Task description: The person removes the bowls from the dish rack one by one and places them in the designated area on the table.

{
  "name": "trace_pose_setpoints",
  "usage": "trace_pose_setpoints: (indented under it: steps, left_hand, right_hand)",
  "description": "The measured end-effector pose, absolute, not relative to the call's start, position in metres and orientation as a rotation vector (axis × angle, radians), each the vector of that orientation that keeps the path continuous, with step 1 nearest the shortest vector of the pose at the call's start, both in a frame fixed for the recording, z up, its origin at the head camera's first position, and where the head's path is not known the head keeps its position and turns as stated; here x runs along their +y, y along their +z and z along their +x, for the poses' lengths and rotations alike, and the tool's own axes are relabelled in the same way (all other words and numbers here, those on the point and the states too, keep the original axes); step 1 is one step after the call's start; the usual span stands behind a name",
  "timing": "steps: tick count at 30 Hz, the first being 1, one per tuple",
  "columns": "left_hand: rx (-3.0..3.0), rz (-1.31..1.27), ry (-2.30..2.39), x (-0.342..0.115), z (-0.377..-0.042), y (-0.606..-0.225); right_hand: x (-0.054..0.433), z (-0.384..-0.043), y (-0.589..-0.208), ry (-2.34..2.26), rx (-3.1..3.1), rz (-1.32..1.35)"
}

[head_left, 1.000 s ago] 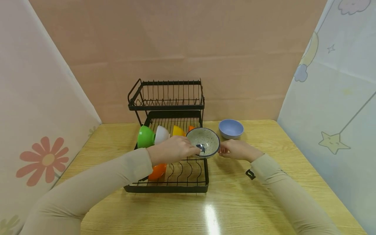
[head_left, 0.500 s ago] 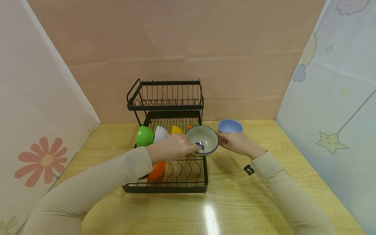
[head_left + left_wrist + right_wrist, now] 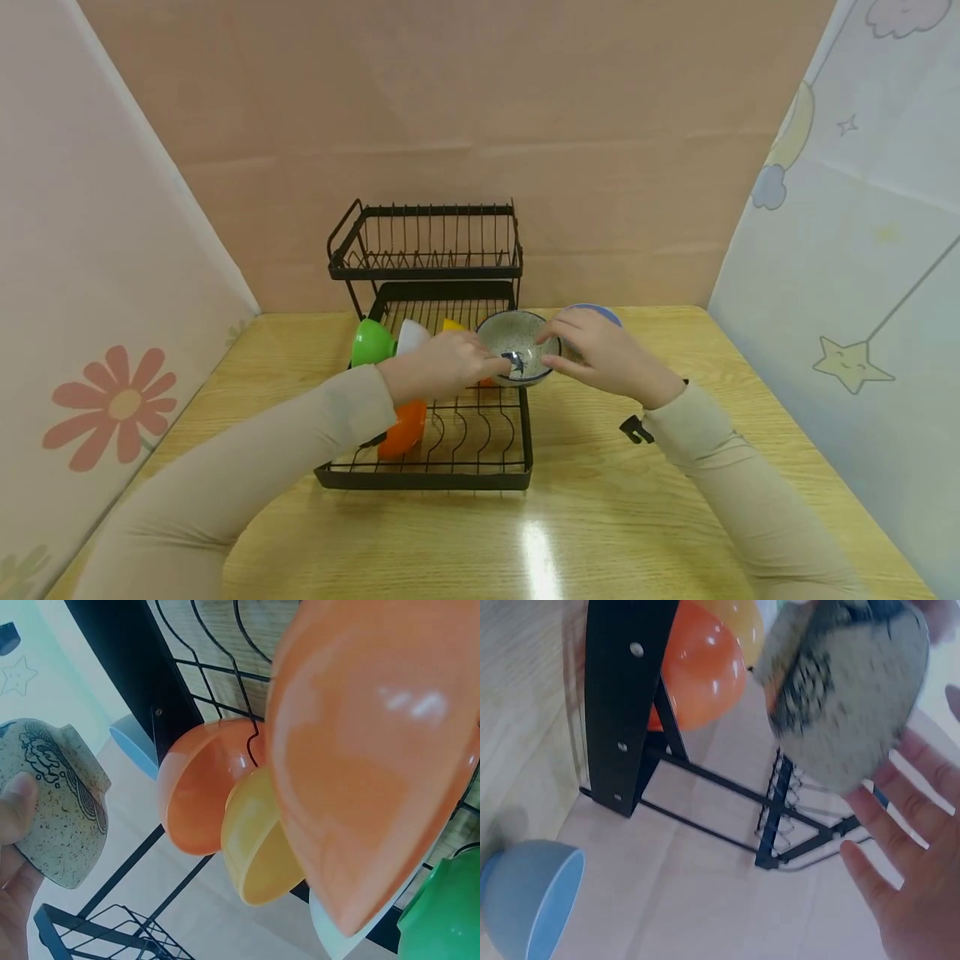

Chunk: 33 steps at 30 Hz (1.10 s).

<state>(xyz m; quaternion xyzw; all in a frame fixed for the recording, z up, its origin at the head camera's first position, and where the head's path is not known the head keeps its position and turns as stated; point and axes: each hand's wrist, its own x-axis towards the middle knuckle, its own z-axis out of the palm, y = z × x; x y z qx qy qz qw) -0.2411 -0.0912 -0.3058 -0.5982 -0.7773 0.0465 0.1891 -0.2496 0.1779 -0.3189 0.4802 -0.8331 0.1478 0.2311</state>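
Observation:
My left hand pinches the left rim of a speckled ceramic bowl with a dark blue edge, holding it mouth up above the dish rack's right side. In the left wrist view, the bowl's outer wall shows a dark wave pattern, with the thumb against it. My right hand is at the bowl's right rim, its fingers spread and loosely extended. The right wrist view shows these fingers stretched out close beside the bowl. Behind the right hand, a blue bowl is mostly hidden.
A black two-tier dish rack stands on the wooden table. Its lower tier holds tilted bowls: green, white, yellow and orange, plus a larger orange one in front. Fabric walls enclose the table.
The speckled bowl has risen slightly in the left hand's hold. My right hand has loosened from its right rim, spread its fingers and moved up, now covering much of the blue bowl.

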Motion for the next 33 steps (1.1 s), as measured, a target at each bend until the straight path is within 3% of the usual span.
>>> trace_pose_setpoints:
  steps: [17,33]
  left_hand:
    - [-2.216,-1.639,0.137,-0.092,-0.249,-0.306]
    - [-2.211,-1.656,0.094,-0.092,-0.249,-0.305]
  right_hand:
    - [0.158,-0.255,-0.339,0.371,-2.137,1.562]
    - [0.155,-0.257,-0.342,0.25,-2.113,1.554]
